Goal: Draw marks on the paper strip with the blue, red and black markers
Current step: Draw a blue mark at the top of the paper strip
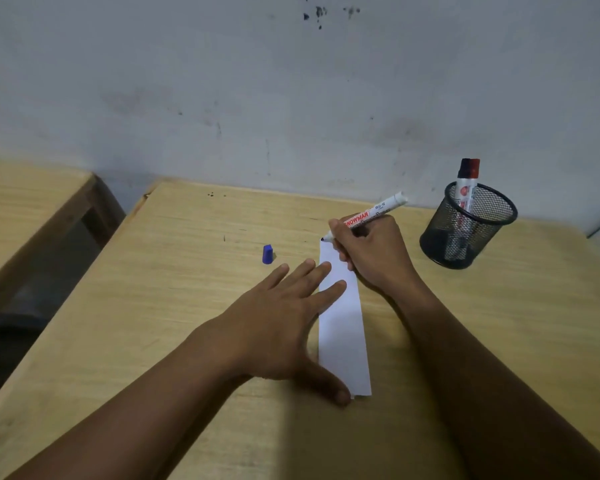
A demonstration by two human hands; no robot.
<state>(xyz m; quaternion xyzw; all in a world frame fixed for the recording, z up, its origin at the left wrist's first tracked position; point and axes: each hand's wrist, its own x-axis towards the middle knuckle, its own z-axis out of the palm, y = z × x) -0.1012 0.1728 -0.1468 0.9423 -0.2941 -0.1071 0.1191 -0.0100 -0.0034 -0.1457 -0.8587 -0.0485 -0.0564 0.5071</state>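
A white paper strip (pixel 343 334) lies lengthwise on the wooden table (pixel 187 306). My left hand (pixel 284 317) rests flat with fingers spread, its fingertips and thumb pressing the strip's left edge. My right hand (pixel 374 251) grips an uncapped white marker (pixel 378 211), whose dark tip touches the strip's far left corner. The marker's blue cap (pixel 267 254) stands on the table left of the strip. Two other markers, one with a red cap (pixel 474 168) and one with a dark cap (pixel 465 168), stand in the mesh cup.
A black mesh pen cup (pixel 465 233) stands at the back right of the table. A grey stained wall (pixel 291 98) rises right behind the table. A second wooden table (pixel 25 209) stands to the left across a gap.
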